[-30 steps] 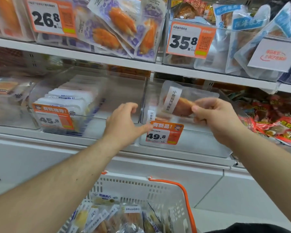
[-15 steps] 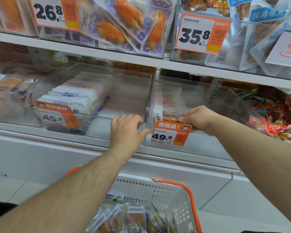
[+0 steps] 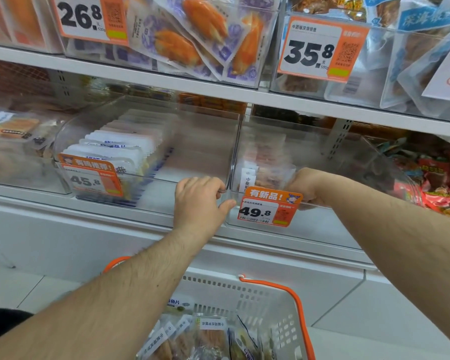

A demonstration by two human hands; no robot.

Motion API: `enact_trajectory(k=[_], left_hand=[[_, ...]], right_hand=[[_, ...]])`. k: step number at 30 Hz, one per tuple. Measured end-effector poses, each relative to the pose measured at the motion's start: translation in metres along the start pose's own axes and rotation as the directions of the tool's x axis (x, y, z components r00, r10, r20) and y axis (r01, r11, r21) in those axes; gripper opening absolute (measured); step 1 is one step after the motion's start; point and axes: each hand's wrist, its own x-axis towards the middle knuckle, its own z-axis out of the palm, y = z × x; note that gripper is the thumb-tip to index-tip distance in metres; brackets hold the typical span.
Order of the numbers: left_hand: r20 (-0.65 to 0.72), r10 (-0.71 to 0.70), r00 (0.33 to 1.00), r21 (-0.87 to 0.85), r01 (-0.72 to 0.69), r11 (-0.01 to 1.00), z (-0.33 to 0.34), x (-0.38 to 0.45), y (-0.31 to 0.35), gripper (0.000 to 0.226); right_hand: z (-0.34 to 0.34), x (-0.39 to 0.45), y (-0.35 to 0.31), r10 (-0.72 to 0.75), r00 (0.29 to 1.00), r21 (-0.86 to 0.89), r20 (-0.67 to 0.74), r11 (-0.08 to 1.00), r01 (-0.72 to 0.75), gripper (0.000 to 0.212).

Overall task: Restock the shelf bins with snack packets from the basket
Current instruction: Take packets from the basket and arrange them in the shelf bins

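A clear snack packet [image 3: 264, 175] with a white label and orange-brown contents stands at the front of the clear bin [image 3: 322, 229] tagged 49.8. My right hand [image 3: 308, 185] reaches over that bin's front rim and grips the packet; its fingertips are hidden behind the price tag. My left hand [image 3: 199, 201] curls its fingers over the front rim where this bin meets the 45.8 bin [image 3: 151, 198], thumb against the front wall. Below, the white basket [image 3: 273, 300] with orange handles holds several more packets [image 3: 208, 336].
The 45.8 bin has a row of white packets [image 3: 115, 152] on its left side. A white shelf [image 3: 218, 97] with full bins of orange and blue packets hangs just above. Red packets [image 3: 437, 175] fill the bin to the right.
My right hand brought the packet down from above the rim into the front of the 49.8 bin. My left hand settled onto the bin rim and stayed there.
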Motion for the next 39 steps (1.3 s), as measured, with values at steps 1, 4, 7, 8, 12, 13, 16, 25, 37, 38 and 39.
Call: enact_trajectory(k=[1, 4, 7, 8, 12, 13, 16, 25, 37, 38, 39], left_hand=[[0.003, -0.001, 1.000, -0.001, 0.001, 1.000, 0.000, 0.000, 0.000, 0.029], [0.008, -0.004, 1.000, 0.005, 0.004, 1.000, 0.000, 0.000, 0.000, 0.029], [0.002, 0.003, 1.000, 0.015, -0.003, 1.000, 0.001, -0.001, -0.001, 0.029], [0.002, 0.003, 1.000, 0.015, -0.003, 1.000, 0.000, -0.001, -0.001, 0.029], [0.059, 0.000, 0.998, 0.004, 0.000, 1.000, -0.007, -0.001, 0.001, 0.031], [0.083, 0.001, 0.997, -0.011, 0.000, 1.000, -0.010, -0.001, 0.001, 0.033], [0.112, 0.015, 0.994, -0.108, -0.002, 0.994, -0.020, -0.002, -0.003, 0.044], [0.446, 0.132, 0.885, -0.020, -0.137, 0.990, -0.081, -0.037, -0.029, 0.036], [0.883, -0.051, 0.467, 0.113, -0.104, 0.988, -0.068, -0.072, -0.076, 0.036], [0.900, -0.062, 0.431, 0.119, -0.106, 0.987, -0.066, -0.072, -0.078, 0.038], [0.913, -0.069, 0.402, 0.121, -0.106, 0.987, -0.063, -0.071, -0.079, 0.040]], right_hand=[[0.000, -0.001, 0.000, 0.000, 1.000, 0.007, -0.011, 1.000, 0.000, 0.020], [-0.004, -0.003, 0.003, 0.000, 1.000, -0.016, -0.021, 1.000, 0.000, 0.021], [-0.010, -0.007, 0.005, 0.035, 0.997, -0.042, -0.063, 0.998, -0.038, 0.035], [-0.010, -0.008, 0.006, 0.033, 0.994, -0.056, -0.105, 0.998, -0.039, 0.037], [-0.002, -0.028, 0.000, -0.092, 0.886, -0.193, -0.455, 0.981, 0.003, 0.019], [0.001, -0.036, -0.003, -0.122, 0.839, -0.204, -0.530, 0.979, 0.014, 0.016], [0.008, -0.064, -0.018, -0.241, 0.733, -0.223, -0.636, 0.967, 0.124, 0.017], [0.095, -0.115, -0.041, -0.656, 0.479, -0.144, -0.584, 0.664, 0.733, 0.013], [0.278, -0.019, 0.039, -0.232, 0.892, -0.352, 0.389, 0.857, 0.377, 0.039], [0.290, -0.013, 0.046, -0.188, 0.885, -0.374, 0.426, 0.854, 0.362, 0.045], [0.300, -0.010, 0.051, -0.166, 0.874, -0.403, 0.457, 0.837, 0.370, 0.049]])
